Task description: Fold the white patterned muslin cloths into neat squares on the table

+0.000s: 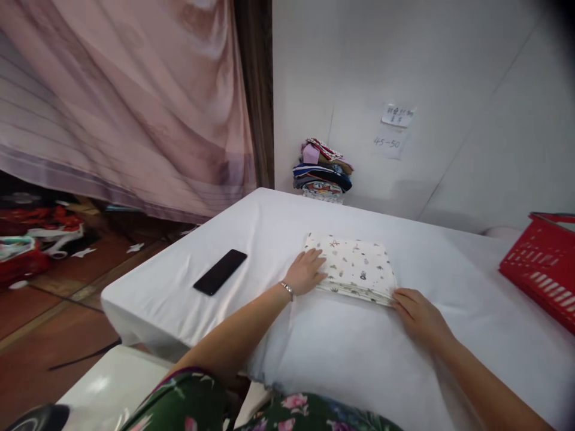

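A white cloth (354, 263) with small printed figures lies folded into a flat rectangle on the white-covered table (278, 221). Its layered edge faces me. My left hand (306, 272) rests flat on the cloth's left side, fingers stretched out; a bracelet circles that wrist. At the near right corner, my right hand (415, 311) pinches the folded edge between thumb and fingers.
A black phone (220, 272) lies on the table's left part. At the right edge stands a red plastic basket (543, 263). Folded clothes (322, 170) are stacked beyond the table's far edge by the wall. A pink curtain (148, 108) hangs at left.
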`<state>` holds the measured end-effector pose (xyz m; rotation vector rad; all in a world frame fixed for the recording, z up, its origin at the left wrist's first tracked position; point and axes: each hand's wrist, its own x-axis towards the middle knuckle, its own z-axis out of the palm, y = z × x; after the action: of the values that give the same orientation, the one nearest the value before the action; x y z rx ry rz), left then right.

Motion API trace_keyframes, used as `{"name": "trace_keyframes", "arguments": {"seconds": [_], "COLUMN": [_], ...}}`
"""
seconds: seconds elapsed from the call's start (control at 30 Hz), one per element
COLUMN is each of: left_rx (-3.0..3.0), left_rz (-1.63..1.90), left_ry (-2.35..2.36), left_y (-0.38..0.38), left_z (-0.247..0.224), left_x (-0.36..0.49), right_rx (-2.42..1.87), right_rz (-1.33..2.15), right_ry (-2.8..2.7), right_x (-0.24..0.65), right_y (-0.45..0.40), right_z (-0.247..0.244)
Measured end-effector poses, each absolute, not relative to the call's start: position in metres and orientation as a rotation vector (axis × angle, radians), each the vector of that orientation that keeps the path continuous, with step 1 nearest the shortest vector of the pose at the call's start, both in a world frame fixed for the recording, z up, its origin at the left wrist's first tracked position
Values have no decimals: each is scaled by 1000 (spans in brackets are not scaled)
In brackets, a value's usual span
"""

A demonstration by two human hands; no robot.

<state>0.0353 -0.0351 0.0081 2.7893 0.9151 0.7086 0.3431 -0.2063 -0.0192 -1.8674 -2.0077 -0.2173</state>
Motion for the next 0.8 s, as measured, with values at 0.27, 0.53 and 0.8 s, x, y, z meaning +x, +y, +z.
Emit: {"name": "trace_keyframes", "arguments": {"seconds": [0.27, 0.53, 0.8], "left_rx": [2719, 2741, 2671], "left_rz": [471, 426, 352], "left_ry": [1042, 1073, 1092], "left_y": [-41, -36, -38], "left_z": [-15, -17, -13], "left_x": [33, 33, 31], "right_rx": [-1887, -1989, -2503], "right_rz": [-243, -78, 11], "right_ry": [-2067, -1882, -1655], "right_x": [330, 289, 308], "right_y": [-192, -81, -81], "right_z": [12, 33, -17]}}
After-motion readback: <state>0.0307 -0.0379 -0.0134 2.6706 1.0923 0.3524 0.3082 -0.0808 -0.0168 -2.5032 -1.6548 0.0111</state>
